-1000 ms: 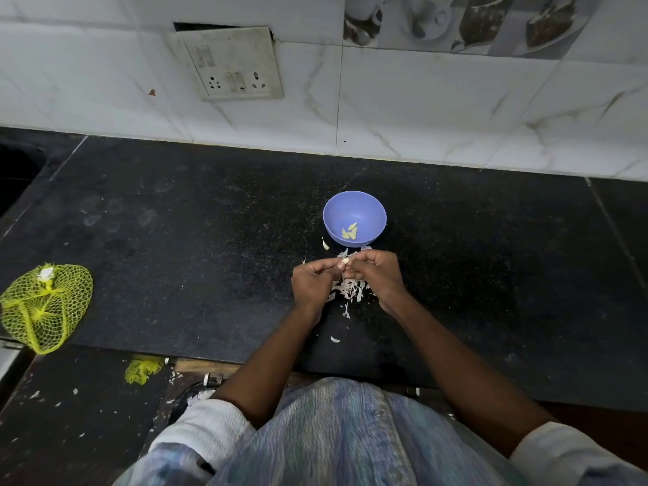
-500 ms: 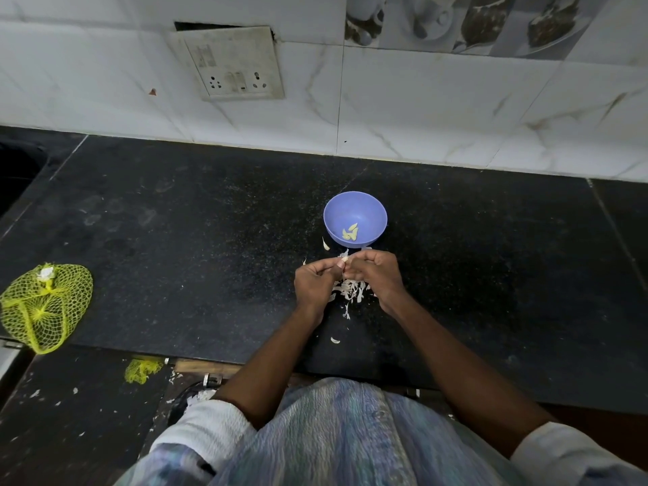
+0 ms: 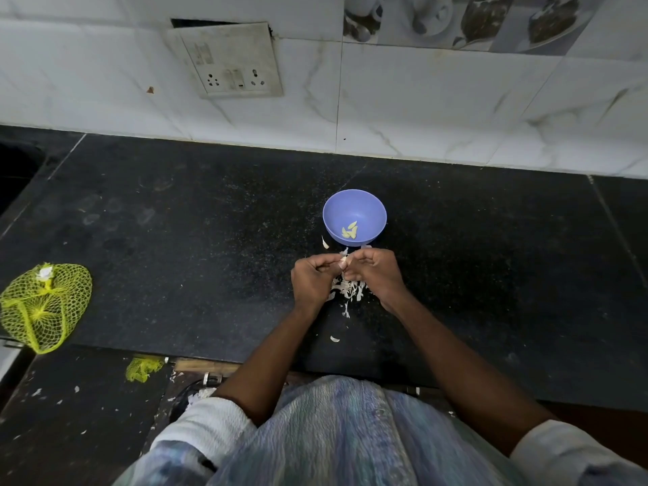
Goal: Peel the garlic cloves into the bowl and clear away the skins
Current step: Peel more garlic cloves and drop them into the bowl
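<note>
A: What do the hands hold?
B: The left hand (image 3: 313,278) and right hand (image 3: 377,273) pinch one small garlic clove (image 3: 343,263) between the fingertips, just before the round blue plastic bowl (image 3: 354,217). Its direction I cannot tell.
A: And the skins?
B: Thin papery skins (image 3: 347,287) lie under the hands on the speckled black counter (image 3: 182,233). Peeled cloves (image 3: 350,231) lie in the bowl.

No text, brand or number can be read anywhere in the view. The switch plate (image 3: 229,61) on the tiled wall carries only sockets and switches, and any marking on it is too small and blurred to tell. The printed tiles (image 3: 463,21) at the top show pictures of cups, without legible words.
</note>
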